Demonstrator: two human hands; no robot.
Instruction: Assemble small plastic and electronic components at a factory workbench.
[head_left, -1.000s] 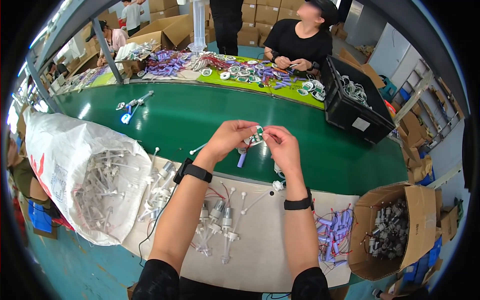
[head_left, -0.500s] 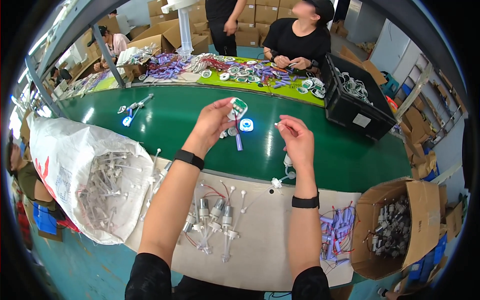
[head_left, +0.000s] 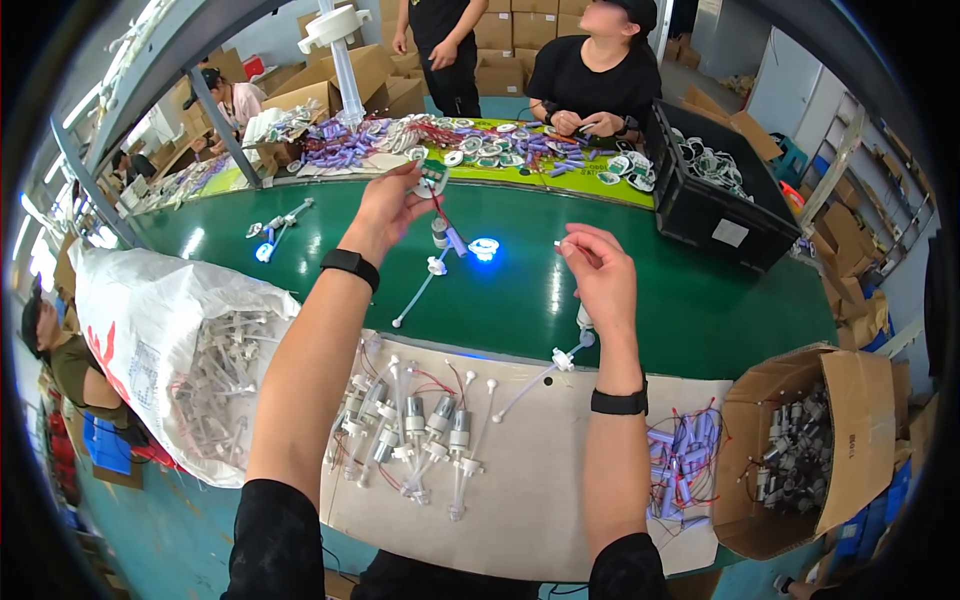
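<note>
My left hand [head_left: 388,212] is closed on the edge of a small round circuit board [head_left: 432,180] with a white rim, held above the green conveyor belt [head_left: 680,310]. Red wires run down from the board to a purple battery cell [head_left: 455,241]. Beside the battery, a round part [head_left: 484,249] glows blue on the belt, near a small motor with a tube [head_left: 436,266]. My right hand [head_left: 604,282] pinches a small white plug [head_left: 558,243] between thumb and fingertips. Below that hand, partly hidden by it, is a motor [head_left: 585,316] with a white fitting and clear tube [head_left: 563,359].
Motors with tubes [head_left: 437,416] and purple batteries [head_left: 684,456] lie on the near board. A white sack [head_left: 130,340] stands left, a carton of motors [head_left: 860,440] right. Across the belt are a black crate [head_left: 715,232], heaped parts and a seated co-worker [head_left: 595,85].
My left hand has moved left and away with the board and battery, uncovering the motor and tube on the belt. My right hand stays nearly in place, still pinching the plug.
</note>
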